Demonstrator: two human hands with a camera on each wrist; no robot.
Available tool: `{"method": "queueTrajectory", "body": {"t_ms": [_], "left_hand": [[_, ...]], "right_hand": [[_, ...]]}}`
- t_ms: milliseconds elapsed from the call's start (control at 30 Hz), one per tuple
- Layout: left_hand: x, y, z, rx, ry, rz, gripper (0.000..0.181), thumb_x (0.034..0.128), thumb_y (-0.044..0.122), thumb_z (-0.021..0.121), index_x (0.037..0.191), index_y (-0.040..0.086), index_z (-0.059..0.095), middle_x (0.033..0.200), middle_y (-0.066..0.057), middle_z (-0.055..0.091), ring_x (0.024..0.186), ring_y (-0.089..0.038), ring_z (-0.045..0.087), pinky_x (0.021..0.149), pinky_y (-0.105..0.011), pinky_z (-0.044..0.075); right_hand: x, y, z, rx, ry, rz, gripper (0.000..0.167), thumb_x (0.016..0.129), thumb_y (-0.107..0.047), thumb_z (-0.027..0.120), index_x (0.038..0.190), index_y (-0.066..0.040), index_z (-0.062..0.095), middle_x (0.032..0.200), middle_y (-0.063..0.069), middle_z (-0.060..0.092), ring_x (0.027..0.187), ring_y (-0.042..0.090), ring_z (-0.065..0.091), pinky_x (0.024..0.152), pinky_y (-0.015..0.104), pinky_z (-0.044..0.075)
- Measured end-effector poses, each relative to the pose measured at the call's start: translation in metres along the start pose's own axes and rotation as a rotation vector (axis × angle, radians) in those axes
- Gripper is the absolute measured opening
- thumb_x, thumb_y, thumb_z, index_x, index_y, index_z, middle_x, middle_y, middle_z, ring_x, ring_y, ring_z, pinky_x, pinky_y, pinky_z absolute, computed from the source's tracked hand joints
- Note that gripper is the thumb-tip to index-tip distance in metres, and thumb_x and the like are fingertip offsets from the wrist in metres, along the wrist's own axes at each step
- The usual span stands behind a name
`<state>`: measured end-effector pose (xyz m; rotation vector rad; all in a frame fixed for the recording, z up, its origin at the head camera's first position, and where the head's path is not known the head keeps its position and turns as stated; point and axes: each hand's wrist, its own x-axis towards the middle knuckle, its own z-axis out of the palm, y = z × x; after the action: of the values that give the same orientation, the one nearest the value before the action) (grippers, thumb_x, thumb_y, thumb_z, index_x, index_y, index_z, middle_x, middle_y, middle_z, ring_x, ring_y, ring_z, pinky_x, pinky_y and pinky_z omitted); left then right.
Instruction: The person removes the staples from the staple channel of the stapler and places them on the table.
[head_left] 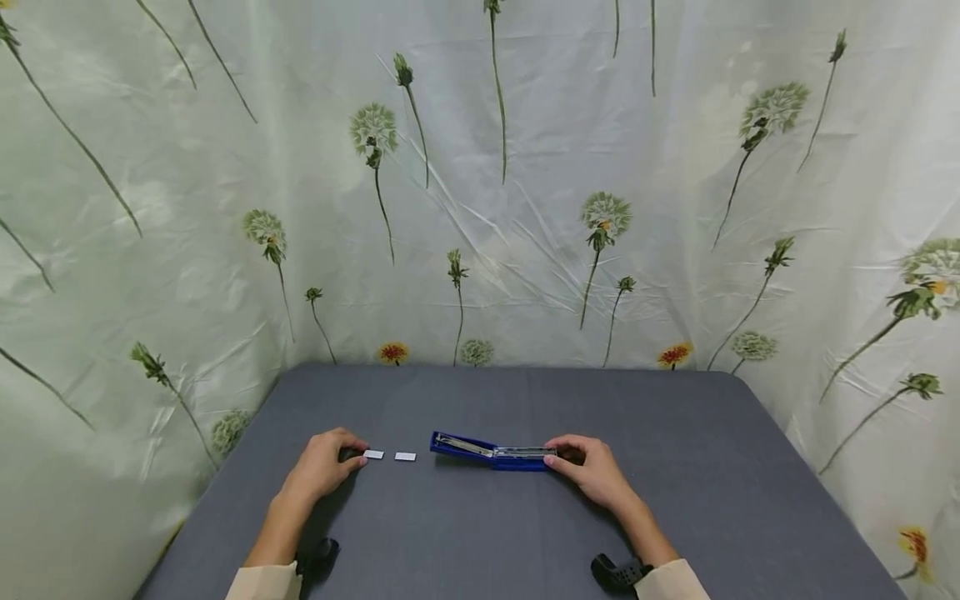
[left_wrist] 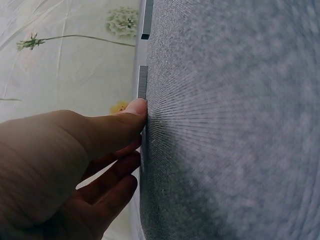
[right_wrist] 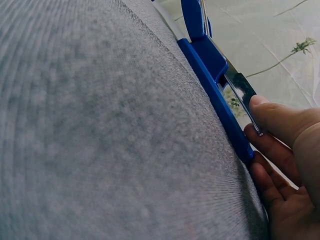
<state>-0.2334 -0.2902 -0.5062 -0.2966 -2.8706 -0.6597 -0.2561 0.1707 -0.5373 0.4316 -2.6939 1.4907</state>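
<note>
A blue stapler [head_left: 517, 463] lies spread open on the table, its top swung back to the left and its metal staple channel [head_left: 517, 452] exposed. My right hand [head_left: 592, 475] pinches the front end of that channel between thumb and index finger. In the right wrist view, the channel [right_wrist: 242, 90] stands lifted off the blue base [right_wrist: 215, 100]. On the left, my left hand [head_left: 322, 467] pinches one end of a small strip of staples [head_left: 374, 454] with thumb and index finger. The strip [left_wrist: 142, 81] rests on the tabletop. A second strip of staples [head_left: 405, 457] lies between it and the stapler.
Grey cloth covers the table [head_left: 465, 533], which ends at a back edge against a pale curtain [head_left: 525, 208] printed with dandelions. Black straps with devices [head_left: 618, 573] sit at both wrists, near beige sleeves [head_left: 262, 582].
</note>
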Motion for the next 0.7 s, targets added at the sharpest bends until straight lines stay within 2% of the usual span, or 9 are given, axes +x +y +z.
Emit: {"method": "queueTrajectory", "body": {"t_ms": [133, 267, 467, 600, 700], "left_hand": [[-0.005, -0.004, 0.000, -0.005, -0.005, -0.031, 0.015, 0.0848, 0.012, 0.084, 0.099, 0.010, 0.081, 0.107, -0.010, 0.075, 0.108, -0.040, 0.069, 0.095, -0.058, 0.052], [-0.011, -0.004, -0.001, -0.018, -0.039, -0.076, 0.019, 0.0843, 0.015, 0.085, 0.102, 0.010, 0.080, 0.110, -0.010, 0.074, 0.111, -0.040, 0.067, 0.097, -0.060, 0.051], [-0.013, -0.002, -0.004, -0.010, -0.075, -0.045, 0.028, 0.0821, 0.017, 0.087, 0.107, 0.008, 0.078, 0.114, -0.012, 0.072, 0.113, -0.040, 0.066, 0.099, -0.060, 0.050], [-0.014, -0.001, -0.006, -0.002, -0.125, -0.038, 0.036, 0.0821, 0.022, 0.087, 0.113, 0.008, 0.075, 0.119, -0.013, 0.068, 0.117, -0.041, 0.064, 0.099, -0.060, 0.049], [-0.015, 0.001, -0.008, 0.008, -0.152, -0.035, 0.050, 0.0830, 0.030, 0.087, 0.124, 0.007, 0.070, 0.126, -0.016, 0.066, 0.122, -0.044, 0.061, 0.101, -0.062, 0.048]], "right_hand": [[0.002, 0.001, 0.004, -0.005, -0.027, -0.001, 0.020, 0.092, -0.033, 0.079, 0.109, -0.024, 0.077, 0.101, -0.006, 0.076, 0.084, 0.003, 0.067, 0.076, 0.024, 0.053], [0.003, 0.002, 0.007, 0.013, -0.054, -0.006, 0.021, 0.092, -0.034, 0.079, 0.110, -0.024, 0.077, 0.103, -0.005, 0.076, 0.086, 0.004, 0.068, 0.078, 0.024, 0.054], [0.002, 0.002, 0.007, 0.034, -0.039, -0.007, 0.022, 0.091, -0.032, 0.080, 0.110, -0.022, 0.078, 0.106, -0.003, 0.077, 0.090, 0.006, 0.069, 0.081, 0.025, 0.055], [-0.002, 0.004, 0.005, 0.047, -0.051, -0.023, 0.032, 0.091, -0.033, 0.080, 0.119, -0.018, 0.075, 0.116, 0.001, 0.075, 0.104, 0.015, 0.071, 0.090, 0.026, 0.056], [-0.007, 0.004, 0.000, 0.040, -0.055, -0.028, 0.042, 0.092, -0.034, 0.079, 0.129, -0.014, 0.070, 0.126, 0.003, 0.072, 0.115, 0.022, 0.069, 0.096, 0.028, 0.055]]}}
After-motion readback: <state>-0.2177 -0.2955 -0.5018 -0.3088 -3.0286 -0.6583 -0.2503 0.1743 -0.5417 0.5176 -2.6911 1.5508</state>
